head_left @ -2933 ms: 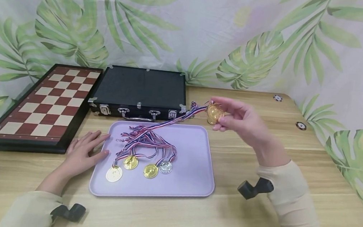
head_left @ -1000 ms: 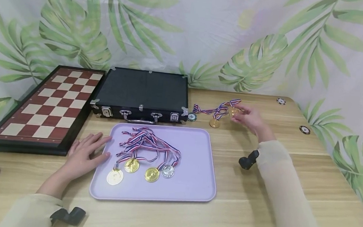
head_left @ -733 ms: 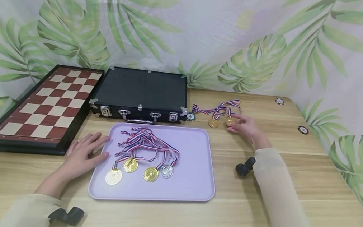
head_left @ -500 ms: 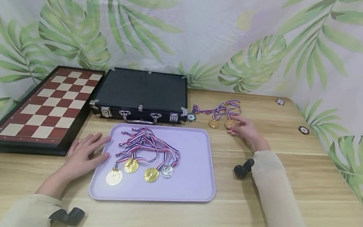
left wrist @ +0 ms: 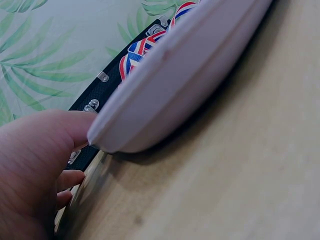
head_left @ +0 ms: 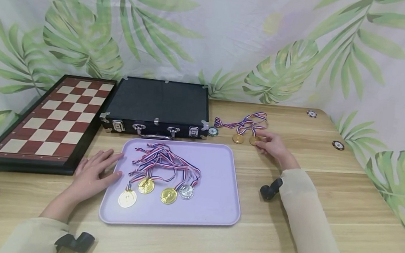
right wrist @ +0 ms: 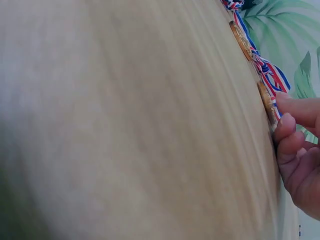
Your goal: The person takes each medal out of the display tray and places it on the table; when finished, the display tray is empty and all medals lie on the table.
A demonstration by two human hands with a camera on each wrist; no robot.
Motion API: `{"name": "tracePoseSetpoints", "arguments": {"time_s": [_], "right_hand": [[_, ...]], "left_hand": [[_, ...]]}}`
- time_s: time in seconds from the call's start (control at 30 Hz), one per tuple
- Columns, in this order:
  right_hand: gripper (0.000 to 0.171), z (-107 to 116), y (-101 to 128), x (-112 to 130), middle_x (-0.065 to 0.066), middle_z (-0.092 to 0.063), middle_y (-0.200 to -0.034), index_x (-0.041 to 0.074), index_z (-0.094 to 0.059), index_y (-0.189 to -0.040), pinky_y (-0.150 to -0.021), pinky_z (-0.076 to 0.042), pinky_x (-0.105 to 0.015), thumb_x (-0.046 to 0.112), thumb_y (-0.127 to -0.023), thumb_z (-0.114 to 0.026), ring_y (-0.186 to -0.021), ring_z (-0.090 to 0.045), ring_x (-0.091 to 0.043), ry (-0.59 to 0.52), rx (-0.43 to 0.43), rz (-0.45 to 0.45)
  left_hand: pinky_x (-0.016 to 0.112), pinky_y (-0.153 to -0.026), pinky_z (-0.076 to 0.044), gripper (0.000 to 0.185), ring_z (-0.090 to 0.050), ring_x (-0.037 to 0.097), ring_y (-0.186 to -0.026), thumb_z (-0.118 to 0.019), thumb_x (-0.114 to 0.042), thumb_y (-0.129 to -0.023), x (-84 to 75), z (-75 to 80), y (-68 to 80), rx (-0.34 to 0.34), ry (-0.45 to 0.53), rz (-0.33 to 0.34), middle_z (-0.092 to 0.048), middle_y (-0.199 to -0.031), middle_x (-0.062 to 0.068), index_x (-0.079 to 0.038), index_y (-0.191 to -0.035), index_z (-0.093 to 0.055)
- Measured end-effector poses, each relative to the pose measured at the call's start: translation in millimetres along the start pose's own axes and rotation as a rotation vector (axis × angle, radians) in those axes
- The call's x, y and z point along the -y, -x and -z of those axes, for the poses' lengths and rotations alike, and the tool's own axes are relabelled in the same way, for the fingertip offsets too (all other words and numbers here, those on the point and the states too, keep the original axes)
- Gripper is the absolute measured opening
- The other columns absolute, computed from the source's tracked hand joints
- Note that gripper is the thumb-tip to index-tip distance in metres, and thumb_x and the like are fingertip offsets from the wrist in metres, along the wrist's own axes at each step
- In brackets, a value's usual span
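My right hand is at the right edge of a gold medal lying flat on the table, thumb and index finger at its rim. In the right wrist view this medal sits under its striped ribbon. A second gold medal lies just left of it, their red, white and blue ribbons tangled behind. My left hand rests with spread fingers at the left rim of a lilac tray; the left wrist view shows a finger touching the tray's wall.
The tray holds several ribboned medals, three gold-toned and one silver. Behind it stands a black case with a metal handle. A chessboard box lies at the left. Several poker chips lie on the table.
My right hand has carried the gold medal from above the table, right of the case, down beside the other medal, then shifted it slightly left. My left hand has stayed at the tray.
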State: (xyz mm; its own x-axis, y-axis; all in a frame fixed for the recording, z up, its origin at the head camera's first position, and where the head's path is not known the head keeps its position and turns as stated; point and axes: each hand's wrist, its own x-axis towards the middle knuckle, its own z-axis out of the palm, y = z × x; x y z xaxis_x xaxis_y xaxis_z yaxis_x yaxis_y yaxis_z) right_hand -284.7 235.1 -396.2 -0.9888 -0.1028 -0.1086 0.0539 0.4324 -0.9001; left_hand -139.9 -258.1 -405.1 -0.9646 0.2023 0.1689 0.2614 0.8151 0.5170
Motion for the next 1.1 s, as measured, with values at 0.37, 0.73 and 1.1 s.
{"name": "tracePoseSetpoints", "arguments": {"time_s": [0.37, 0.73, 1.1], "right_hand": [[0.047, -16, 27, 28, -0.012, -0.055, -0.082, 0.001, -0.045, -0.124, -0.055, -0.044, -0.026, 0.01, -0.08, -0.061, -0.061, -0.052, -0.015, 0.015, -0.013, 0.125], [0.042, -97, 102, 87, -0.006, -0.059, -0.08, 0.004, -0.053, -0.116, -0.059, -0.046, -0.033, 0.011, -0.077, -0.065, -0.068, -0.054, -0.019, 0.014, 0.226, 0.303], [0.032, -154, 134, 72, 0.003, -0.055, -0.074, 0.007, -0.064, -0.098, -0.056, -0.041, -0.022, 0.018, -0.069, -0.072, -0.063, -0.047, -0.011, 0.226, 0.226, 0.367]], "left_hand": [[0.058, -0.092, 0.007, 0.054, -0.01, 0.04, -0.124, -0.055, -0.037, -0.082, 0.4, 0.6, 1.7, 0.005, 0.0, 0.007, -0.026, -0.133, 0.023, -0.014, -0.128, -0.042], [0.058, -0.092, 0.007, 0.054, -0.009, 0.04, -0.124, -0.054, -0.037, -0.082, 1.1, 1.4, -0.9, 0.004, 0.013, -0.009, -0.026, -0.134, 0.023, -0.014, -0.129, -0.041], [0.057, -0.092, 0.007, 0.054, -0.009, 0.04, -0.124, -0.054, -0.037, -0.082, 1.8, -0.6, -0.1, 0.007, 0.011, -0.011, -0.026, -0.134, 0.023, -0.014, -0.129, -0.041]]}}
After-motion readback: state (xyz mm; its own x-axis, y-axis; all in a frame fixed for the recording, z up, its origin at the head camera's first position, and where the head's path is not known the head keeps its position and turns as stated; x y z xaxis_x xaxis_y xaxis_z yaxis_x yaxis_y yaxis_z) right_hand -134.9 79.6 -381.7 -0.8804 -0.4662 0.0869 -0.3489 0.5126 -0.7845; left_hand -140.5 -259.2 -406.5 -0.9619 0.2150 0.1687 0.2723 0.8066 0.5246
